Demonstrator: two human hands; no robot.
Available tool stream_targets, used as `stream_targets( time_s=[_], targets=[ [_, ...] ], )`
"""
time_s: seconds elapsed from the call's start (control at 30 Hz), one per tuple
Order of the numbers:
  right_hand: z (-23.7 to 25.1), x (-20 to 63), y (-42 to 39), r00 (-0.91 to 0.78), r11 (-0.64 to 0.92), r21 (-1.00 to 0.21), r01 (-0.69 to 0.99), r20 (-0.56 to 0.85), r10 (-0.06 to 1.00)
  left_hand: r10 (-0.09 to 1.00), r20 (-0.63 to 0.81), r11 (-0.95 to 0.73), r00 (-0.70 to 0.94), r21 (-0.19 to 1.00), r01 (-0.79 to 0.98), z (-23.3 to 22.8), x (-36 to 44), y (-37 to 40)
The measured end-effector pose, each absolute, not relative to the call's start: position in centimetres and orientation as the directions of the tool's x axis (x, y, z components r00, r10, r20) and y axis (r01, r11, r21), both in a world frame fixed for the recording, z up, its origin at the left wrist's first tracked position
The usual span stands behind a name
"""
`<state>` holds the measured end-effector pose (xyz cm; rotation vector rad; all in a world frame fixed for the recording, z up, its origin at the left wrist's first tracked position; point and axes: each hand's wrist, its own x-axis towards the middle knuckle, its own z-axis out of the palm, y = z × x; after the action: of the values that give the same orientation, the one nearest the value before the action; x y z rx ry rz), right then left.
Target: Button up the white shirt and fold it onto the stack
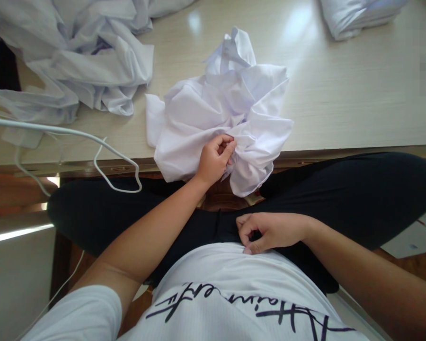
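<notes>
A crumpled white garment (199, 106) lies bunched at the front edge of the table, part of it hanging over the edge towards my lap. Fabric folds hide its exact kind. My left hand (216, 158) pinches the cloth near the middle of its lower side, thumb against curled fingers. Lower down, my right hand (270, 230) is in front of my waist, at the hem of my white T-shirt, away from the garment. Its fingers are curled towards the thumb in a loose pinch; anything between the tips is too small to make out.
More crumpled white cloth (92, 61) is heaped at the table's back left. A folded white stack (358, 19) sits at the far right. A white cable (57, 128) loops over the left front edge of the pale table (341, 104). My dark-clothed legs (341, 199) spread beneath.
</notes>
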<state>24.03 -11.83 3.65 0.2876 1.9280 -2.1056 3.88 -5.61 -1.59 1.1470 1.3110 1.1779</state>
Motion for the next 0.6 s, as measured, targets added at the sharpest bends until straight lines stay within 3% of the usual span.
stream_targets(
  time_s=[0.17,0.4,0.6],
  targets=[
    [3.86,24.05,-11.78,-0.941,-0.068,-0.938,0.34,-0.339,-0.018,0.995,-0.079,0.082,-0.061,0.995,0.049,-1.49,3.79,-5.65],
    [3.5,24.19,-11.79,-0.952,-0.035,-0.952,0.303,-0.301,-0.064,0.995,-0.086,0.088,-0.046,0.996,0.031,-1.35,3.71,-5.7],
    [3.62,24.41,-11.7,-0.947,-0.061,-0.945,0.32,-0.319,-0.028,0.994,-0.101,0.101,-0.042,0.995,0.019,-1.22,3.68,-5.68]
  ],
)
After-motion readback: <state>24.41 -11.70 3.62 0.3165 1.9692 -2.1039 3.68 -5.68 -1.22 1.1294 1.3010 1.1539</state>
